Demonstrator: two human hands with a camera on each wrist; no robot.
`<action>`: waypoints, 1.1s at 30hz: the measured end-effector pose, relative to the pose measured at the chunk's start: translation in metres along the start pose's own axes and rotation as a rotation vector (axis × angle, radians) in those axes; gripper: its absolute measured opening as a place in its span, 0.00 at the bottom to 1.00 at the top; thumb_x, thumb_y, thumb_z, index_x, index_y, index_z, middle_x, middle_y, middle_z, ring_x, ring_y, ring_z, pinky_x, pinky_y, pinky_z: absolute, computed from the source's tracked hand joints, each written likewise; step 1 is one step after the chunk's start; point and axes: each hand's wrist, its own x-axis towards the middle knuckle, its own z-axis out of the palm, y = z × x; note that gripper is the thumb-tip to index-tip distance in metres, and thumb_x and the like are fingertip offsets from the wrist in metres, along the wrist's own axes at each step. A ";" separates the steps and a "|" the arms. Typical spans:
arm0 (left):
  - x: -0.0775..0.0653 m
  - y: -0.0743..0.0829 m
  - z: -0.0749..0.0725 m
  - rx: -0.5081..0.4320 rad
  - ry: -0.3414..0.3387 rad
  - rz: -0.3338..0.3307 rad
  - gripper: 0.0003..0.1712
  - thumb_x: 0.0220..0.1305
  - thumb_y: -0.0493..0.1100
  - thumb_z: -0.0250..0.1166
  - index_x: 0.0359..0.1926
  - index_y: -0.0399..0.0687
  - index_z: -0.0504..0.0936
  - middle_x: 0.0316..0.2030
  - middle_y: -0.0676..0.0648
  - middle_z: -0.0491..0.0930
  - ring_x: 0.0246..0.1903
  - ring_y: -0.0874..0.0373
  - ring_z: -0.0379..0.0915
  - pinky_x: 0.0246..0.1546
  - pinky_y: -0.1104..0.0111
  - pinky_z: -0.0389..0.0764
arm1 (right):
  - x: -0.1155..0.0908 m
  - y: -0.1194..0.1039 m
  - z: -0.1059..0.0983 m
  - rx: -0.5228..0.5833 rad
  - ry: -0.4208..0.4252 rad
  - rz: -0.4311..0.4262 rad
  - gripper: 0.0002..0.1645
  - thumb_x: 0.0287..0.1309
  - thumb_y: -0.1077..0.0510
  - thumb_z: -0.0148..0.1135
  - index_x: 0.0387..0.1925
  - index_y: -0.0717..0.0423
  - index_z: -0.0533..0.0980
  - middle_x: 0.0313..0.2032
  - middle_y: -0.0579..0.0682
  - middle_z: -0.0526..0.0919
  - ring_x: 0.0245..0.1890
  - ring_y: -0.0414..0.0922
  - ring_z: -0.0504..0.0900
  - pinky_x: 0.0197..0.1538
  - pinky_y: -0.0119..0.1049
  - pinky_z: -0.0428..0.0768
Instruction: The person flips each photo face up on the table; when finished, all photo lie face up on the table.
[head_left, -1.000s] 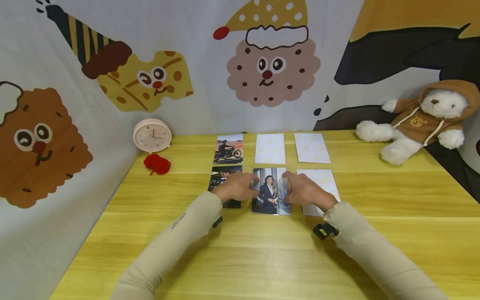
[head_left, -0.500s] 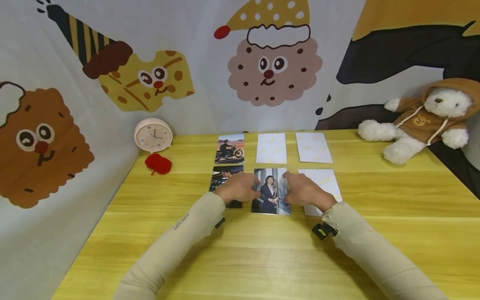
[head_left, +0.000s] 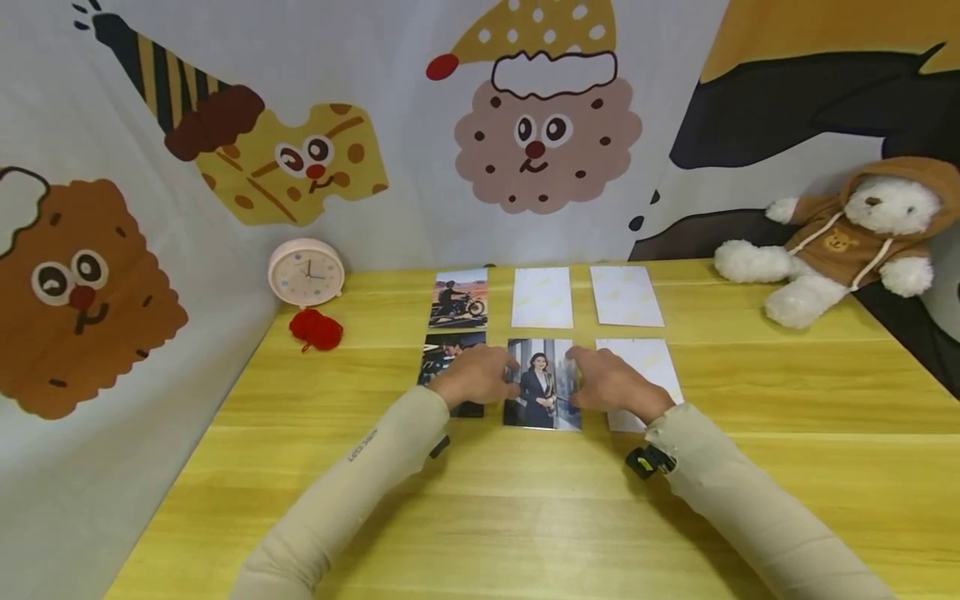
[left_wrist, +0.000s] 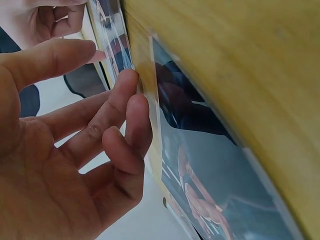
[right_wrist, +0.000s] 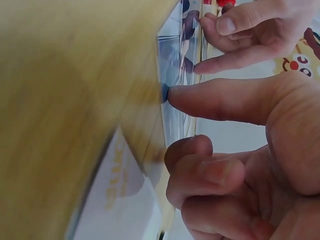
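Observation:
A photo card (head_left: pixel 542 387) of a person in a dark suit lies face up at the front middle of two rows of cards. My left hand (head_left: pixel 480 375) is at its left edge, above a photo card (head_left: pixel 442 354) with a dark picture that it partly covers. At the right edge is my right hand (head_left: pixel 609 379), its thumb (right_wrist: pixel 220 100) touching the suited-person card in the right wrist view. Partly under the right hand lies a white-backed card (head_left: pixel 652 367). Fingers (left_wrist: pixel 107 120) of the left hand are loosely bent in the left wrist view, gripping nothing.
Behind lie a motorcycle photo card (head_left: pixel 459 298) and two white-backed cards, one in the middle (head_left: pixel 542 297) and another card (head_left: pixel 627 296) to its right. A pink clock (head_left: pixel 306 273) and a red fuzzy item (head_left: pixel 317 329) stand left. A teddy bear (head_left: pixel 847 242) sits at the back right.

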 end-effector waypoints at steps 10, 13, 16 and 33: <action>0.000 -0.003 -0.001 -0.023 -0.003 0.008 0.26 0.68 0.50 0.67 0.65 0.51 0.78 0.52 0.46 0.85 0.50 0.52 0.82 0.53 0.55 0.82 | 0.001 0.001 -0.001 0.002 -0.017 -0.005 0.45 0.56 0.59 0.70 0.72 0.65 0.61 0.27 0.51 0.79 0.24 0.44 0.72 0.38 0.40 0.73; 0.000 -0.005 -0.001 -0.030 -0.005 0.010 0.26 0.68 0.50 0.66 0.65 0.51 0.78 0.52 0.46 0.85 0.50 0.52 0.83 0.53 0.55 0.82 | 0.002 0.001 -0.001 0.008 -0.025 -0.002 0.46 0.57 0.59 0.69 0.73 0.65 0.60 0.27 0.52 0.79 0.24 0.45 0.72 0.38 0.40 0.73; 0.000 -0.006 -0.001 -0.035 -0.006 0.015 0.25 0.68 0.50 0.66 0.64 0.52 0.79 0.52 0.46 0.86 0.49 0.52 0.83 0.54 0.55 0.82 | 0.002 0.001 0.000 0.007 -0.035 0.010 0.46 0.58 0.59 0.69 0.73 0.64 0.59 0.26 0.51 0.79 0.24 0.45 0.72 0.39 0.41 0.73; 0.014 -0.016 -0.025 -0.411 0.150 0.018 0.24 0.72 0.50 0.60 0.65 0.50 0.76 0.66 0.44 0.74 0.65 0.46 0.71 0.63 0.50 0.76 | 0.029 0.016 -0.049 -0.019 0.130 -0.055 0.32 0.64 0.51 0.66 0.62 0.66 0.73 0.44 0.63 0.86 0.40 0.53 0.83 0.41 0.45 0.82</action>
